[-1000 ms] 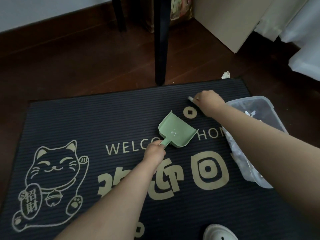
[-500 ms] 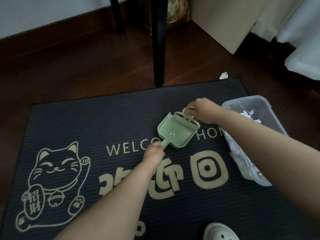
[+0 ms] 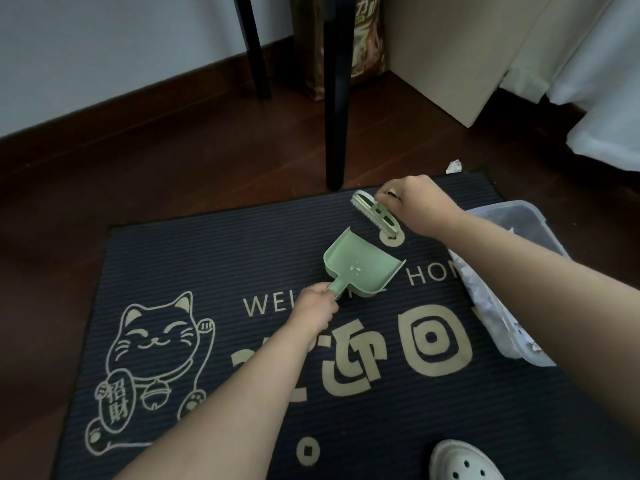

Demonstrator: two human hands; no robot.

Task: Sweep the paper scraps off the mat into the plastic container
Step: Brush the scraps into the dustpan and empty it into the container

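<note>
While the left hand [image 3: 313, 306] grips the dustpan [image 3: 363, 266] mid-mat [image 3: 207, 258], the right hand [image 3: 415, 202] pinches the brush [image 3: 375, 214] near the mat's far edge.

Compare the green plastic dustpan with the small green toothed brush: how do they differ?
The green plastic dustpan is a broad open scoop; the small green toothed brush is a narrow strip. The left hand grips the dustpan's handle; the right hand holds the brush's top. Both are pale green, above the dark mat.

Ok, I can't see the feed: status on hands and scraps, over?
Left hand grips green dustpan by handle. Right hand holds small brush over mat. Plastic container holds scraps. One paper scrap on floor past mat.
</note>
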